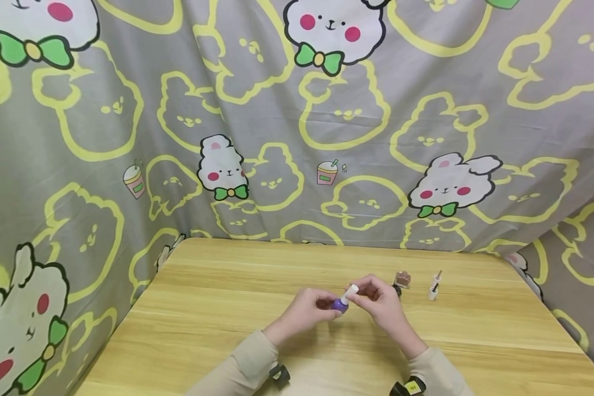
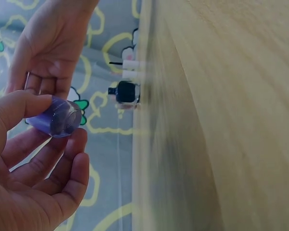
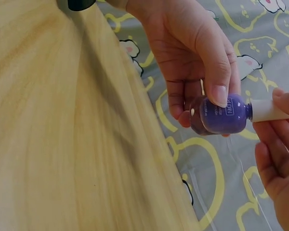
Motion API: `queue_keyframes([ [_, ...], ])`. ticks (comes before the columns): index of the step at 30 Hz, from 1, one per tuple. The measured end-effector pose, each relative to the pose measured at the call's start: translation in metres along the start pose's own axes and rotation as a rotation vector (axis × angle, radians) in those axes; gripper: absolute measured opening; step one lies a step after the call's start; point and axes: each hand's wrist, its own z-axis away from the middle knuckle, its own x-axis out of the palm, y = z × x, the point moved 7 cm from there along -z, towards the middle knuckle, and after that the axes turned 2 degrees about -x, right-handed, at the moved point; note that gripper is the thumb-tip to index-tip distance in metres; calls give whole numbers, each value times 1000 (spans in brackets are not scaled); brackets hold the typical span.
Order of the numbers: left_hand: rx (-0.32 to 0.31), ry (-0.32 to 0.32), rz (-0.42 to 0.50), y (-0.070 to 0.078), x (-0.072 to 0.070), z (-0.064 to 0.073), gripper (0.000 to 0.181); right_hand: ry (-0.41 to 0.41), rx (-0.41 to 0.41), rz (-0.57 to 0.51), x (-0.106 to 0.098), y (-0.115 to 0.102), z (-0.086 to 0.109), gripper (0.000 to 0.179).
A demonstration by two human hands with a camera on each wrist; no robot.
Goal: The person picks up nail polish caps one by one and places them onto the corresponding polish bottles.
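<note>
A small bottle of purple nail polish (image 3: 225,114) is held just above the table between both hands. My left hand (image 1: 309,308) pinches the glass body between thumb and fingers. With thumb and fingertips, my right hand (image 1: 380,302) grips the white cap (image 3: 267,110), which sits at the bottle's neck. In the head view the bottle tilts, its cap up and to the right. The left wrist view shows the bottle's base (image 2: 70,120) facing the camera, with the cap hidden there.
Beyond the right hand stands a brownish polish bottle (image 1: 403,279) with a dark cap beside it. Farther right are small white-and-pink tubes with thin applicators (image 1: 435,286). The wooden table (image 1: 218,308) meets a patterned grey curtain (image 1: 277,209) at its back edge.
</note>
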Motion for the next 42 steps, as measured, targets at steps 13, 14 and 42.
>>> queue_keyframes([
  [13,-7,-15,2,-2,3,-1,23,42,39,-3,3,7,2,22],
  [14,-12,-12,4,-3,2,-1,23,36,40,-6,4,8,2,24],
  [42,-9,-39,16,-5,-4,-4,22,-107,-42,-16,4,1,-1,22],
])
